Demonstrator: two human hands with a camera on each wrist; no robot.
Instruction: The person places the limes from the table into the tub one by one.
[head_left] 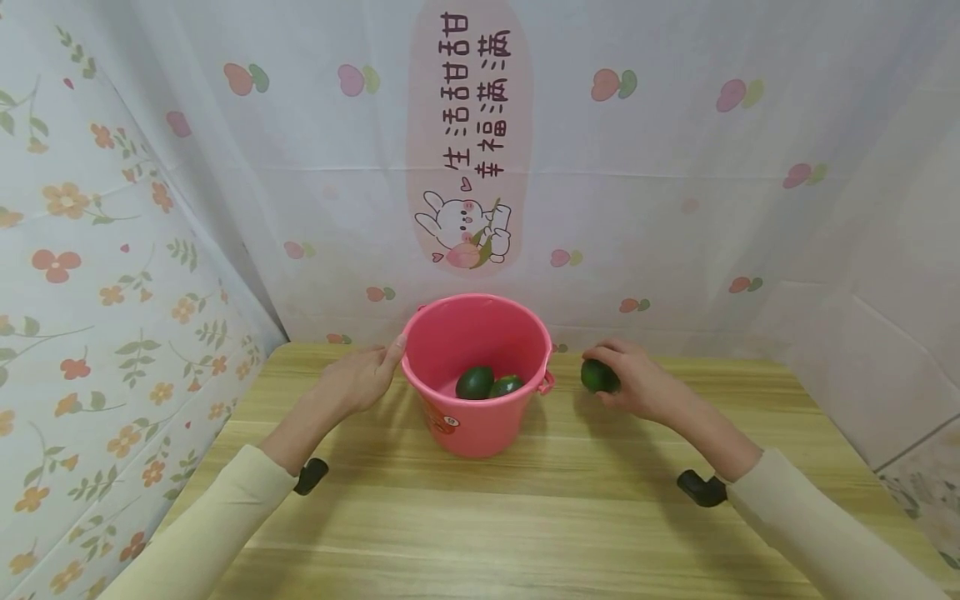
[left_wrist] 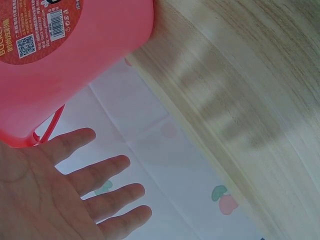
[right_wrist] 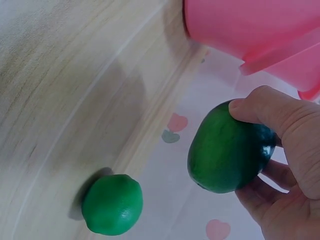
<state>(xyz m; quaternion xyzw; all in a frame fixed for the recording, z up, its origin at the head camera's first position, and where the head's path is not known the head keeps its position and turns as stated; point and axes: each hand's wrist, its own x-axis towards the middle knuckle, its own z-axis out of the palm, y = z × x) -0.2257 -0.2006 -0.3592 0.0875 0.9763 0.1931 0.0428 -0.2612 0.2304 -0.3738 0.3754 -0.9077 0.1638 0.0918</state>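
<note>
A pink bucket (head_left: 474,429) stands upright on the wooden table, with two dark green avocados (head_left: 475,382) visible inside. My left hand (head_left: 365,377) is at the bucket's left side, its thumb touching the rim. In the left wrist view the fingers (left_wrist: 107,172) of that hand are straight and spread. To the right of the bucket, my right hand (head_left: 636,382) holds another avocado (right_wrist: 225,150) between thumb and fingers. A green lime (right_wrist: 112,205) rests on the table near that hand in the right wrist view; the hand hides it in the head view.
The wooden table (head_left: 465,533) ends at a white printed curtain (head_left: 660,208) behind the bucket. A floral curtain (head_left: 97,275) hangs at the left. The bucket's pink handle (head_left: 546,383) joins at its right rim. Black wrist mounts (head_left: 701,488) show beside both sleeves.
</note>
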